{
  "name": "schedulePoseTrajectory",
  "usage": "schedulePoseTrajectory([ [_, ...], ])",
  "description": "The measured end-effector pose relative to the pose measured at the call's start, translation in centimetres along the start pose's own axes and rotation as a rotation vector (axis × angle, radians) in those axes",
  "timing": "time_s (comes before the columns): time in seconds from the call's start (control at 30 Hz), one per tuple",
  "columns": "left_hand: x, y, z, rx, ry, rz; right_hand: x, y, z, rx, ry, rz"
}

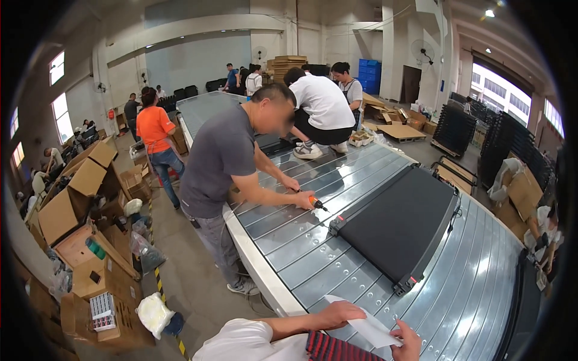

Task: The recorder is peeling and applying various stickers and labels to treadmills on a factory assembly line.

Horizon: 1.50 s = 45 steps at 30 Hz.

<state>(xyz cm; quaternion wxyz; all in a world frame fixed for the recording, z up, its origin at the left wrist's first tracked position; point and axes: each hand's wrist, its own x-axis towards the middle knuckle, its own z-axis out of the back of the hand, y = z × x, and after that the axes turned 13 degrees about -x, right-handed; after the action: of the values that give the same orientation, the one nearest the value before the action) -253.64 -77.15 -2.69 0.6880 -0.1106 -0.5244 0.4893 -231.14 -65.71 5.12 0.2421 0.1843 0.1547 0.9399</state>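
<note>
A white sheet of paper, bent and tilted, stretches between my two hands above the near edge of the metal-slatted table. My left hand pinches its left end, fingers closed. At its right end, my right hand grips the lower corner between thumb and fingers. Beyond them a black flat panel with dark side rails lies on the slats. Across the table a co-worker in a grey shirt leans in, holding an orange and black power screwdriver near the panel's left corner.
Another person in a white shirt crouches on the table's far part. Cardboard boxes and a white bag stand on the floor at left. Stacked black frames rise at right. A dark panel borders the right edge.
</note>
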Motion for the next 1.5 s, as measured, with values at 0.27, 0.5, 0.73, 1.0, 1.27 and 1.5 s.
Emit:
schedulePoseTrajectory([
  [0.27, 2.9, 3.2, 5.0, -0.111, -0.03, -0.14, 2.8, 2.7, 1.1, -0.123, -0.122, -0.225],
  [0.5, 3.4, 5.7, 5.8, -0.449, -0.016, -0.085, 2.9, 4.0, -0.2, 0.785, -0.452, -0.527],
  [0.73, 5.3, 4.5, 5.9, -0.868, 0.085, 0.286, 3.8, 2.7, -3.8, 0.192, -0.189, -0.568],
  [1.0, 4.7, 3.9, 6.5, -0.586, 0.09, 0.339, 6.5, 4.4, -4.7, 0.466, -0.194, -0.59],
  [1.27, 4.7, 3.3, 6.4, -0.428, -0.045, 0.147, 6.6, 4.0, -5.4, 0.55, -0.177, -0.434],
  [1.5, 4.5, 2.5, 5.3, -0.385, 0.033, 0.129, 4.1, 3.0, -5.9, 0.528, -0.091, -0.481],
])
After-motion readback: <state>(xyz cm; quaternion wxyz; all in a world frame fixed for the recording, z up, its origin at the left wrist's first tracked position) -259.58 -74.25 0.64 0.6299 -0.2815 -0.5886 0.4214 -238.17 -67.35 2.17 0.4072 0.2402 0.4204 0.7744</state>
